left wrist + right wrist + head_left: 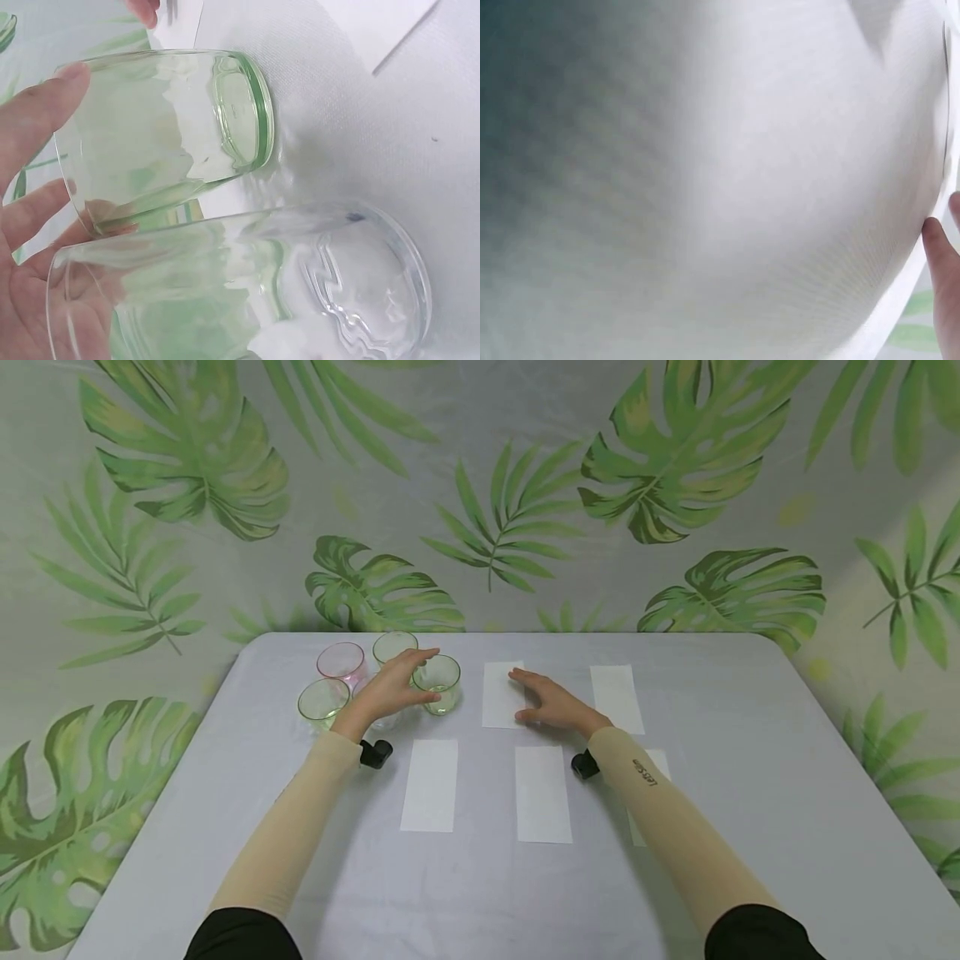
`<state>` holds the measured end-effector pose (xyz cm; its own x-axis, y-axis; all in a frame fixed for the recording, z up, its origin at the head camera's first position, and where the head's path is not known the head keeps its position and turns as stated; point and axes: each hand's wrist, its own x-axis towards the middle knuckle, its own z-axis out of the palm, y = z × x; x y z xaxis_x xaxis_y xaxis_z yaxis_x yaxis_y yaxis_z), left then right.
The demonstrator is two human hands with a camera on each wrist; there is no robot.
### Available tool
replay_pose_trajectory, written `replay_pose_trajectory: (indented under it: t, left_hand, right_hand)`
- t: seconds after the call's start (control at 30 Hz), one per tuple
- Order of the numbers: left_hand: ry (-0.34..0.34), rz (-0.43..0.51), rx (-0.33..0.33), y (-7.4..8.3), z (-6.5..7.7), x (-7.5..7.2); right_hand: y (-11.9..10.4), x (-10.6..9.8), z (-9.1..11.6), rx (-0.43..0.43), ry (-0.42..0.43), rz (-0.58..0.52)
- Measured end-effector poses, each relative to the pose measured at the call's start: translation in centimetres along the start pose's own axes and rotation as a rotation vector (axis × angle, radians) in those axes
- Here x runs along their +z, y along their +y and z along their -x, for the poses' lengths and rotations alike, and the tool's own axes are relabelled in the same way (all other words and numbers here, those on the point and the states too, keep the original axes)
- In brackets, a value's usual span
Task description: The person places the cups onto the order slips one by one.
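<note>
Around the upper part of a green-tinted drinking glass is my left hand, thumb at the near side and fingers at the far side. In the left wrist view the thumb touches this green glass near its rim; the glass is upright on the cloth. Close beside it stands a clear glass, mostly hidden by the hand in the head view. My right hand hovers over a white paper rectangle, holding nothing, fingers loosely spread. Only fingertips of it show in the right wrist view.
More glasses stand at the back left: a pink one, a green one and another green one. Other white paper rectangles lie in two rows on the white tablecloth. A leaf-patterned backdrop hangs behind.
</note>
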<state>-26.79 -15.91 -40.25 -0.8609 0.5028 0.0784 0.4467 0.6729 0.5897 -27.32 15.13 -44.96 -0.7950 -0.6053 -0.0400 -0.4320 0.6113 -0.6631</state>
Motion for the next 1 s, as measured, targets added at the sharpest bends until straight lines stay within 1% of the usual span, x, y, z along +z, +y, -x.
replay_pose_trajectory:
  t: [0.17,0.4,0.63,0.8,1.0]
  left_hand:
    - [0.008,-0.009,0.000,0.02,0.00,0.11]
    - [0.019,-0.007,0.008,0.00,-0.02,0.19]
    - [0.032,-0.013,0.017,0.06,0.07,0.23]
    - [0.041,-0.007,0.039,0.26,-0.03,0.27]
    - [0.072,-0.009,0.079,0.78,-0.42,0.53]
  right_hand:
    - [0.21,-0.07,-0.03,0.027,-0.016,0.046]
    - [0.29,-0.06,0.05,0.049,-0.043,0.038]
    - [0.30,0.02,-0.09,0.069,-0.070,0.069]
    - [0.30,0.06,-0.17,0.063,-0.070,0.097]
    - [0.25,0.01,-0.13,0.061,-0.074,0.098]
